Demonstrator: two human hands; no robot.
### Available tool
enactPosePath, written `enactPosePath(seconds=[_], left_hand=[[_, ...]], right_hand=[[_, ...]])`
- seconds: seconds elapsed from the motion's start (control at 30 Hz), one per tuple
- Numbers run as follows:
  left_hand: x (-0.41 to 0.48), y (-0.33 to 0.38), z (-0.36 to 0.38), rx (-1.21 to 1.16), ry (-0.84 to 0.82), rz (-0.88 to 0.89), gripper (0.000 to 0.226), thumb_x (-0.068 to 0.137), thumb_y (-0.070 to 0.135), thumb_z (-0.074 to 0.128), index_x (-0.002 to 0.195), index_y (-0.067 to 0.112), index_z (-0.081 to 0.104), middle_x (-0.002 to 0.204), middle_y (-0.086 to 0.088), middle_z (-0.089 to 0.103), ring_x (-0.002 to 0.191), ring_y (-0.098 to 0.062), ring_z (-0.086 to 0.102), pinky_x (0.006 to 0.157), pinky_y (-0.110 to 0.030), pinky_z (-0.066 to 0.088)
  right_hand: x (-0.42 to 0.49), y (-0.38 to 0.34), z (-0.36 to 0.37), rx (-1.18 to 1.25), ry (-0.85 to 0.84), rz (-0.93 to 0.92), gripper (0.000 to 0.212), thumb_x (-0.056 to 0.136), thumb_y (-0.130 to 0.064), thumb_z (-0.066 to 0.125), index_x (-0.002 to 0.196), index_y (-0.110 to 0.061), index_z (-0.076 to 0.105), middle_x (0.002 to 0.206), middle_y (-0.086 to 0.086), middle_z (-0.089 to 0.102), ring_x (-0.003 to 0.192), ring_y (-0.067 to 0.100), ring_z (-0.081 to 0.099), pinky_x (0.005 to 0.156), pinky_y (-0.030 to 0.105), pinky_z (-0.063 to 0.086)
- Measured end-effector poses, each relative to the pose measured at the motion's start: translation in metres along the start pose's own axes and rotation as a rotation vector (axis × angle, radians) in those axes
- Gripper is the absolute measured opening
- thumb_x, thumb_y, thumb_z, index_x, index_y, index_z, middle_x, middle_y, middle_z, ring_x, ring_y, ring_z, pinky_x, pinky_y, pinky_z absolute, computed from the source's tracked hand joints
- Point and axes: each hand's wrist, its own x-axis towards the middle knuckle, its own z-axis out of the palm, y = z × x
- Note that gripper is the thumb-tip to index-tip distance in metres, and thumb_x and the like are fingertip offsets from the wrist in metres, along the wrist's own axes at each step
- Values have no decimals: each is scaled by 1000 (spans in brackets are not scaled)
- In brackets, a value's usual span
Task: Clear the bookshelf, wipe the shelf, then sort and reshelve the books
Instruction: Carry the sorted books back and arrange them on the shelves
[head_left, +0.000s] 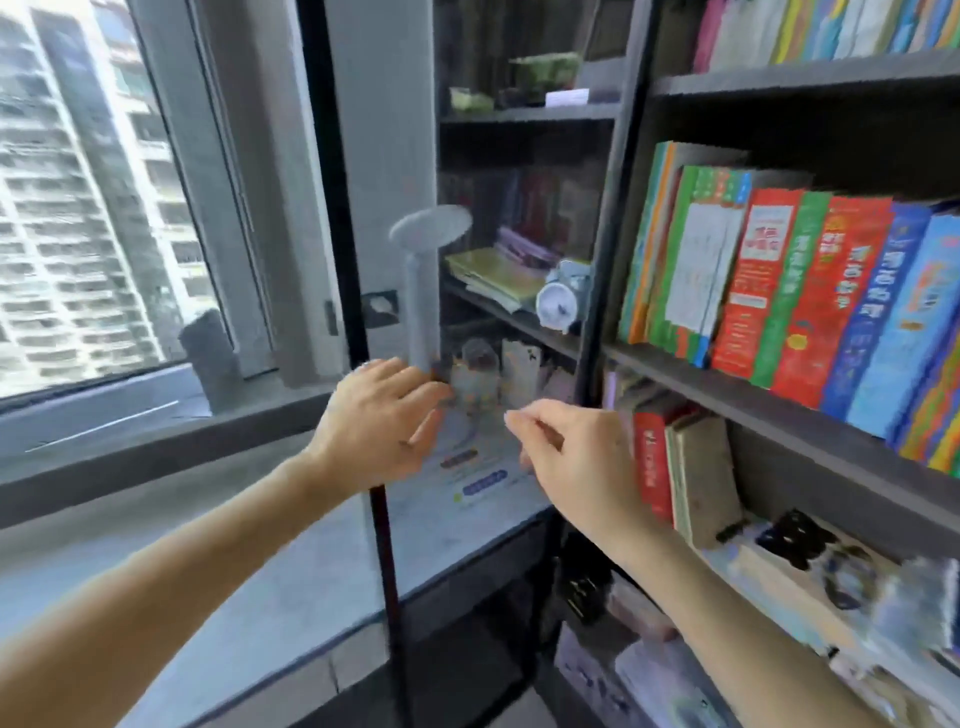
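Observation:
A dark grey bookshelf fills the right side. Upright colourful books stand on its middle shelf, and a red book leans with others on the shelf below. In the lower left compartment a flat printed book or sheet lies on the shelf board. My left hand hovers over its left edge with fingers spread, close to the base of a white lamp. My right hand hangs above its right edge, fingers loosely curled, holding nothing.
Small figurines stand behind the flat sheet. A white alarm clock and stacked papers occupy the shelf above. A window and grey sill lie to the left. Loose items clutter the lowest right shelf.

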Motion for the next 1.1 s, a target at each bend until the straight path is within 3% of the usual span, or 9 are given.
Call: enactPosePath(seconds=[0.17, 0.33, 0.5, 0.77, 0.93, 1.0, 1.1], left_hand=[[-72, -100, -27, 34, -93, -229, 26, 83, 22, 50, 83, 11, 73, 75, -3, 68, 63, -27, 63, 56, -28, 50], [-138, -208, -2, -52, -210, -723, 13, 85, 14, 60, 90, 7, 70, 90, -12, 69, 78, -35, 64, 66, -36, 50], [-175, -308, 56, -80, -287, -1084, 27, 93, 22, 54, 88, -3, 63, 89, -24, 66, 88, -40, 60, 70, -37, 41], [-180, -418, 140, -116, -290, -1346, 40, 97, 27, 50, 108, -11, 58, 112, -31, 61, 106, -43, 56, 84, -41, 43], [-175, -466, 188, -170, -267, -1460, 47, 98, 28, 48, 129, -7, 46, 128, -29, 54, 119, -42, 50, 95, -42, 39], [-174, -480, 204, -213, -226, -1499, 41, 99, 26, 46, 125, -6, 50, 126, -29, 55, 117, -42, 51, 93, -41, 40], [-179, -496, 223, -268, -120, -1503, 28, 97, 17, 43, 102, -5, 60, 107, -28, 63, 101, -43, 57, 79, -42, 42]], right_hand=[[12, -53, 114, 96, -84, 14, 29, 93, -26, 51, 72, -12, 65, 55, -5, 61, 52, 12, 56, 52, 30, 45], [31, -96, 221, 68, -173, 90, 20, 88, -25, 64, 73, -13, 68, 54, -7, 58, 53, 13, 57, 56, 28, 47], [66, -93, 303, 58, -227, 271, 20, 88, -22, 65, 71, -12, 67, 60, 0, 65, 59, 18, 59, 60, 33, 49], [133, -40, 415, 89, -296, 532, 20, 88, -21, 62, 75, -7, 68, 72, 5, 71, 73, 22, 65, 71, 34, 53], [158, -9, 453, 108, -338, 627, 19, 88, -20, 61, 74, -9, 67, 66, 0, 68, 72, 21, 66, 72, 32, 54], [166, 3, 462, 104, -346, 651, 20, 89, -20, 61, 73, -9, 67, 61, -3, 65, 70, 20, 65, 72, 32, 54], [173, 15, 471, 100, -358, 688, 20, 89, -20, 60, 71, -14, 64, 60, -5, 64, 69, 19, 65, 72, 33, 55]])
